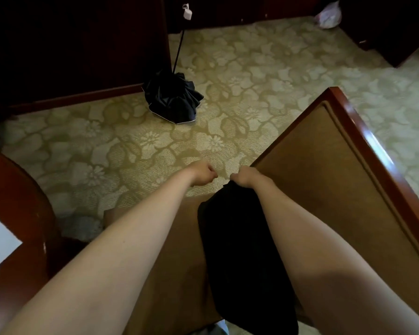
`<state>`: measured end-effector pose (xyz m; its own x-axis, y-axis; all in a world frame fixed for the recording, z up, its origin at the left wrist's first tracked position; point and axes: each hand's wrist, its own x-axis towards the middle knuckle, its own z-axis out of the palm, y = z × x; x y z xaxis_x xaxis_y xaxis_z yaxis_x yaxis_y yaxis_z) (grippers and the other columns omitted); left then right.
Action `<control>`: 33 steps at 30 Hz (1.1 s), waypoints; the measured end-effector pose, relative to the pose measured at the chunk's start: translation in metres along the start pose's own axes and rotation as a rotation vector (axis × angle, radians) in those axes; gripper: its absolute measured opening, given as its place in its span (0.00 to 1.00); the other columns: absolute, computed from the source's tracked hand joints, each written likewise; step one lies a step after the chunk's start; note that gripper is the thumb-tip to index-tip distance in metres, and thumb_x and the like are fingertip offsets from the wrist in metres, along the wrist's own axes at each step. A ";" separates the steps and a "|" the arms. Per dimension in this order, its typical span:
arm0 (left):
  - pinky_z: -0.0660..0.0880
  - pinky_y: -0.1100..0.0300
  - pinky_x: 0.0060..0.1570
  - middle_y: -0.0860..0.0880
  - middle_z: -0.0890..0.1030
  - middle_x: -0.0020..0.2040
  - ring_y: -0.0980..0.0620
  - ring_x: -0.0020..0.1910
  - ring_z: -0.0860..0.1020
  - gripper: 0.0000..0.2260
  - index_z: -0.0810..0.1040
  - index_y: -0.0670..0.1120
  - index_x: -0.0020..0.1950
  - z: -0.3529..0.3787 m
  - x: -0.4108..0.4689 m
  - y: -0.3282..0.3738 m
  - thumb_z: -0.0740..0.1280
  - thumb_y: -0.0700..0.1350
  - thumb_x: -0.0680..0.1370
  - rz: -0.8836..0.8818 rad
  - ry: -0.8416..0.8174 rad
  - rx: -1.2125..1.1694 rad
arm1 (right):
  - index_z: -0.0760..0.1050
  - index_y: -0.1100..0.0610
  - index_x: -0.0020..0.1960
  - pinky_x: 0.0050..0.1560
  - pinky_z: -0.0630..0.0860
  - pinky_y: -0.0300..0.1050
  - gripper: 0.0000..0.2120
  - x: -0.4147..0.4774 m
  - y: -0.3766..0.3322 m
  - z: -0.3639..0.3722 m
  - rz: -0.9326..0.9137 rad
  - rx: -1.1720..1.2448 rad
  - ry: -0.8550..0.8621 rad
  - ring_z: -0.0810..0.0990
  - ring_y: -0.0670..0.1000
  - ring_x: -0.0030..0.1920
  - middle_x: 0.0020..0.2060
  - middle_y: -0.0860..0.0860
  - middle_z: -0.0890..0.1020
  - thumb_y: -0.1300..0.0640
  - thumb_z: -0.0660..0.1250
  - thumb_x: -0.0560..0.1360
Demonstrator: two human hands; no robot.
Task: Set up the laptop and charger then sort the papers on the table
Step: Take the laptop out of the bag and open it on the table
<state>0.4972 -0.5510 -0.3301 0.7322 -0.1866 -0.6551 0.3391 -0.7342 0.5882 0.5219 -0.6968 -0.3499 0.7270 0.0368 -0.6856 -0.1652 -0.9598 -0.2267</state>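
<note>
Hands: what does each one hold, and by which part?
Right hand grips the black bag at its far top edge. Left hand is closed, holding nothing visible.

Beige-and-tan floral carpet [136, 146], black umbrella [173, 99], black bag [240, 250], reddish-brown-edged tan table [324, 165].

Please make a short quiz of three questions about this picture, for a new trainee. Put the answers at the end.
1. True or false: the right hand grips the top of the black bag.
2. Where does the black umbrella lie? A) on the table B) on the carpet C) on the chair
3. Fill in: the left hand is closed in a fist and holds ____.

Key: 1 true; 2 B; 3 nothing that can be seen.
</note>
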 end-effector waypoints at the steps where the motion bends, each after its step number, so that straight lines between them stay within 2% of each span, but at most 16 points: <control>1: 0.67 0.58 0.40 0.46 0.73 0.44 0.50 0.42 0.70 0.08 0.74 0.47 0.49 0.005 0.008 0.001 0.56 0.39 0.80 0.003 -0.001 -0.007 | 0.66 0.63 0.68 0.56 0.70 0.46 0.22 0.007 0.001 0.000 -0.001 0.005 -0.030 0.72 0.58 0.63 0.64 0.59 0.73 0.52 0.56 0.80; 2: 0.67 0.59 0.42 0.46 0.71 0.42 0.50 0.41 0.69 0.08 0.73 0.47 0.47 0.011 0.014 0.002 0.56 0.38 0.80 0.002 -0.005 -0.006 | 0.70 0.60 0.64 0.52 0.71 0.46 0.18 0.015 0.003 0.002 -0.009 0.023 -0.024 0.74 0.58 0.60 0.59 0.58 0.76 0.52 0.58 0.79; 3: 0.66 0.60 0.40 0.47 0.70 0.41 0.51 0.38 0.68 0.09 0.72 0.47 0.42 0.016 0.021 0.003 0.56 0.38 0.79 -0.001 -0.006 0.006 | 0.74 0.56 0.53 0.45 0.70 0.45 0.09 0.022 0.005 0.004 -0.016 0.041 0.003 0.76 0.57 0.53 0.49 0.57 0.78 0.53 0.59 0.78; 4: 0.63 0.61 0.36 0.48 0.68 0.39 0.54 0.36 0.66 0.12 0.69 0.48 0.37 0.022 0.026 0.004 0.56 0.38 0.79 -0.010 -0.009 0.022 | 0.69 0.52 0.40 0.40 0.68 0.44 0.07 0.027 0.008 0.006 -0.029 0.069 0.041 0.75 0.55 0.45 0.39 0.54 0.75 0.55 0.61 0.77; 6: 0.62 0.63 0.35 0.49 0.69 0.40 0.54 0.37 0.67 0.13 0.69 0.50 0.36 0.031 0.031 0.005 0.57 0.39 0.79 -0.046 -0.030 0.049 | 0.59 0.53 0.31 0.38 0.66 0.44 0.17 0.037 0.011 0.008 -0.024 0.082 0.109 0.71 0.53 0.38 0.32 0.52 0.69 0.58 0.62 0.76; 8: 0.66 0.61 0.43 0.44 0.75 0.48 0.52 0.46 0.70 0.10 0.79 0.42 0.48 0.039 0.034 0.006 0.58 0.39 0.79 -0.079 -0.071 0.064 | 0.60 0.55 0.29 0.37 0.65 0.44 0.18 0.040 0.014 0.009 -0.051 0.057 0.130 0.70 0.54 0.36 0.30 0.52 0.67 0.62 0.59 0.76; 10: 0.67 0.61 0.47 0.41 0.78 0.58 0.50 0.50 0.73 0.13 0.77 0.38 0.60 0.044 0.032 0.008 0.58 0.39 0.79 -0.095 -0.084 0.068 | 0.59 0.56 0.28 0.31 0.63 0.44 0.19 0.038 0.016 0.008 -0.111 0.044 0.061 0.66 0.52 0.31 0.28 0.52 0.65 0.63 0.58 0.77; 12: 0.68 0.60 0.48 0.40 0.77 0.61 0.45 0.56 0.75 0.15 0.75 0.38 0.62 0.050 0.030 0.011 0.57 0.39 0.79 -0.088 -0.081 0.070 | 0.62 0.57 0.30 0.31 0.62 0.42 0.18 0.037 0.018 0.007 -0.172 0.018 -0.029 0.66 0.51 0.32 0.31 0.53 0.67 0.59 0.60 0.78; 15: 0.70 0.57 0.53 0.38 0.75 0.63 0.42 0.62 0.74 0.15 0.72 0.38 0.65 0.059 0.029 0.017 0.58 0.41 0.80 -0.081 -0.054 0.066 | 0.69 0.59 0.41 0.41 0.66 0.42 0.10 0.036 0.019 0.008 -0.232 0.021 -0.062 0.72 0.53 0.45 0.43 0.55 0.73 0.56 0.66 0.76; 16: 0.70 0.56 0.55 0.38 0.75 0.63 0.41 0.62 0.74 0.15 0.71 0.38 0.65 0.061 0.028 0.019 0.58 0.42 0.80 -0.080 -0.046 0.063 | 0.68 0.58 0.40 0.42 0.66 0.42 0.09 0.037 0.019 0.008 -0.243 0.051 -0.057 0.73 0.54 0.47 0.44 0.55 0.75 0.57 0.66 0.76; 18: 0.70 0.56 0.57 0.38 0.75 0.63 0.41 0.61 0.74 0.16 0.70 0.37 0.65 0.066 0.027 0.020 0.60 0.44 0.80 -0.069 -0.045 0.045 | 0.66 0.56 0.35 0.42 0.69 0.43 0.12 0.037 0.019 0.007 -0.264 0.050 -0.021 0.75 0.55 0.48 0.41 0.53 0.77 0.60 0.63 0.76; 22: 0.67 0.58 0.58 0.43 0.73 0.65 0.44 0.63 0.72 0.20 0.65 0.42 0.70 0.077 0.026 0.020 0.62 0.45 0.79 -0.056 -0.046 0.033 | 0.72 0.59 0.43 0.52 0.77 0.53 0.04 0.032 0.023 0.001 -0.269 -0.008 0.169 0.79 0.59 0.51 0.49 0.59 0.80 0.64 0.62 0.75; 25: 0.67 0.57 0.61 0.43 0.70 0.68 0.44 0.65 0.70 0.21 0.62 0.42 0.71 0.083 0.023 0.022 0.61 0.44 0.80 -0.057 -0.012 0.044 | 0.71 0.59 0.44 0.49 0.77 0.51 0.03 0.021 0.029 0.007 -0.276 -0.034 0.271 0.78 0.60 0.49 0.48 0.60 0.80 0.64 0.61 0.76; 29: 0.66 0.56 0.64 0.41 0.67 0.70 0.43 0.68 0.68 0.23 0.59 0.40 0.73 0.088 0.023 0.021 0.61 0.43 0.79 -0.077 -0.032 0.142 | 0.68 0.59 0.39 0.46 0.77 0.51 0.06 0.004 0.040 0.019 -0.230 0.119 0.344 0.78 0.60 0.46 0.45 0.61 0.80 0.66 0.62 0.74; 31: 0.66 0.56 0.63 0.40 0.67 0.70 0.42 0.67 0.68 0.24 0.59 0.41 0.73 0.090 0.021 0.023 0.61 0.42 0.79 -0.069 -0.045 0.160 | 0.65 0.58 0.33 0.36 0.78 0.47 0.12 -0.001 0.042 0.024 -0.174 0.249 0.357 0.79 0.60 0.38 0.40 0.61 0.79 0.68 0.62 0.73; 33: 0.66 0.55 0.63 0.40 0.66 0.71 0.42 0.67 0.68 0.25 0.57 0.41 0.74 0.092 0.018 0.024 0.61 0.43 0.79 -0.083 -0.051 0.165 | 0.62 0.57 0.30 0.23 0.73 0.37 0.16 -0.007 0.040 0.027 -0.119 0.370 0.356 0.77 0.55 0.28 0.35 0.59 0.77 0.68 0.62 0.72</control>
<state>0.4642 -0.6318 -0.3719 0.6738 -0.1507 -0.7234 0.2926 -0.8445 0.4485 0.4921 -0.7282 -0.3731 0.9258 -0.0184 -0.3776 -0.2449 -0.7900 -0.5621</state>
